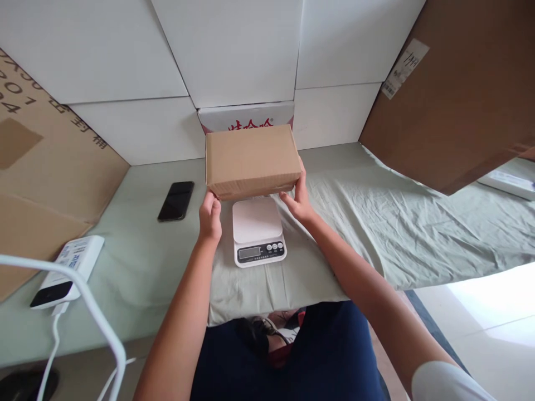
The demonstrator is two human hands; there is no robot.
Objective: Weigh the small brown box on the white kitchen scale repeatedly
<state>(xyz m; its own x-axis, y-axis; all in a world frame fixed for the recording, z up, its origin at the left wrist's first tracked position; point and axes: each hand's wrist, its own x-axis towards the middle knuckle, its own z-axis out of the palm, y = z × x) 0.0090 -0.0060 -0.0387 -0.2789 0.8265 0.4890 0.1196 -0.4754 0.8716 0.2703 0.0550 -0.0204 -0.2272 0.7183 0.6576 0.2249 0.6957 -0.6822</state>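
Between both hands a closed brown cardboard box (253, 156) is held up, just beyond and partly above a small white digital kitchen scale (257, 220). My left hand (210, 217) grips the box's near left corner, fingers mostly hidden behind it. On the near right corner my right hand (300, 197) is closed, its thumb under the front edge and its fingers along the side. The scale lies on the cloth-covered table, its display and several buttons facing me. Whether the box touches the scale's far edge is hard to tell.
A black phone (176, 201) and a white power bank (69, 270) with a white cable (100, 312) lie on the left. Large cardboard panels flank the table (401, 234) on the left (54, 150) and right (455, 94). White boxes (246, 55) form the back wall.
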